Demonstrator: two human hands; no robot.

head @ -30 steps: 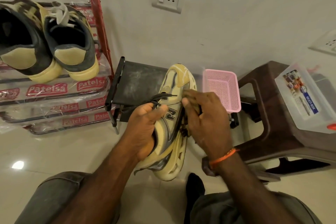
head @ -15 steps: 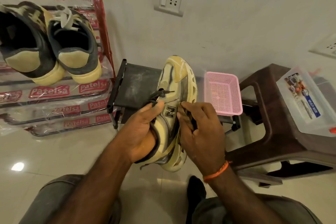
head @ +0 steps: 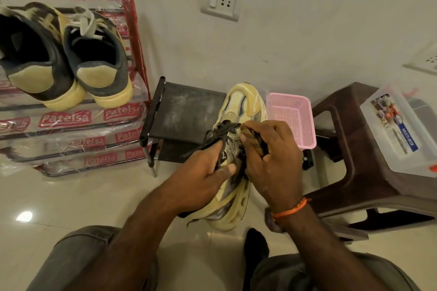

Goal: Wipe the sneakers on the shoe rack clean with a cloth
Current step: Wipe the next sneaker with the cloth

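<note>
Cream-yellow chunky-soled sneaker with grey panels (head: 236, 149) is held in mid-air above the glossy tiled floor (head: 47, 196), toe toward 12 o'clock, sole turned toward 3 o'clock. I note the left hand (head: 201, 179) gripping it at the collar, thumb pressed on the upper and the dark laces (head: 212, 134) trapped under the fingers. The right hand (head: 272, 160) has its fingers curled round a small dark bunched cloth (head: 254, 140), pressed against the side panel at the logo.

Recommendation, as judgement only: keep the left grip firm at the collar so the shoe does not twist, and work the cloth in short strokes from the logo toward the toe, then along the cut-outs in the sole.

Two dark sneakers with pale yellow heels (head: 66, 59) sit on the plastic-wrapped metal shoe rack (head: 132, 30) at 10 o'clock; I presume they are outstanding.
</note>
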